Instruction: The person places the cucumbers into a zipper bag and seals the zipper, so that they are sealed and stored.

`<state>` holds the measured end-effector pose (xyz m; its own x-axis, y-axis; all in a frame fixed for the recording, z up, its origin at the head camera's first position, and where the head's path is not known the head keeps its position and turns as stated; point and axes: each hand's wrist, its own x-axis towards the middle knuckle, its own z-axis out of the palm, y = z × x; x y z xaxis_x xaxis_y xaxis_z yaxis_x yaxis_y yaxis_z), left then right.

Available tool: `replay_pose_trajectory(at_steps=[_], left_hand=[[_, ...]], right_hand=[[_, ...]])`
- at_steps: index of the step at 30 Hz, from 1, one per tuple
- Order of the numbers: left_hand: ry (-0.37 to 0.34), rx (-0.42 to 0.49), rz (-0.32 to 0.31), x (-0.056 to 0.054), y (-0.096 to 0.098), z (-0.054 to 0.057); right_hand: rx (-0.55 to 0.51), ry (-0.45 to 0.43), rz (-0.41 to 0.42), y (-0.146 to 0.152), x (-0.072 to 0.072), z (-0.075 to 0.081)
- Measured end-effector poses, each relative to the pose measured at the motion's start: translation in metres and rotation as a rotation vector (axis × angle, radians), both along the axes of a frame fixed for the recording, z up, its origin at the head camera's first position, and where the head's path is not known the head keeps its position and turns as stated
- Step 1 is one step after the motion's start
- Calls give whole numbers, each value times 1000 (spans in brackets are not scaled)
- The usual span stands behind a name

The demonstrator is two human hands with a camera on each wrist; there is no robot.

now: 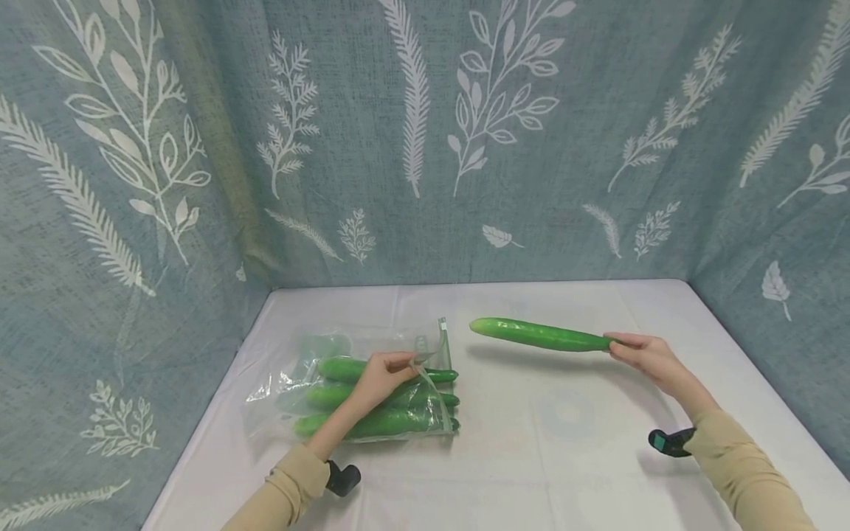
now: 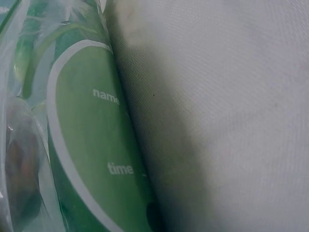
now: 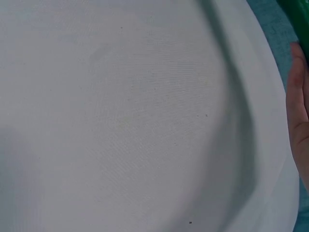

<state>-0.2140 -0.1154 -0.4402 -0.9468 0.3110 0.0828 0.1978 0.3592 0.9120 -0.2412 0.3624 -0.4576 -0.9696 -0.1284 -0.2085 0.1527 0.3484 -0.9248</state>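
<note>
A clear zip bag (image 1: 268,402) lies on the left of the table with three long cucumbers (image 1: 398,422) side by side inside, their thin ends toward the bag's mouth on the right. My left hand (image 1: 381,380) reaches over the bag and pinches the upper layer at the mouth. In the left wrist view a green printed label (image 2: 87,125) on the bag reads "name" and "time". My right hand (image 1: 651,360) holds another cucumber (image 1: 538,335) by its thin end, raised over the table with its blunt end pointing left. The right wrist view catches only part of that cucumber (image 3: 298,17).
A white cloth covers the table (image 1: 531,472). Blue-green patterned curtains (image 1: 438,236) hang behind it and along both sides. Black wrist devices (image 1: 343,479) sit below each forearm.
</note>
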Motion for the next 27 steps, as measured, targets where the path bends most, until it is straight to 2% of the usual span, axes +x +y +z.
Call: replay_pose_trajectory(at_steps=[4, 17, 27], left_hand=[[1, -5, -10, 9, 2, 17], [-14, 11, 7, 9, 2, 16], [-18, 6, 5, 7, 2, 15]], right_hand=[[6, -7, 13, -6, 1, -2], [22, -29, 57, -24, -2, -15], [29, -31, 64, -36, -2, -18]])
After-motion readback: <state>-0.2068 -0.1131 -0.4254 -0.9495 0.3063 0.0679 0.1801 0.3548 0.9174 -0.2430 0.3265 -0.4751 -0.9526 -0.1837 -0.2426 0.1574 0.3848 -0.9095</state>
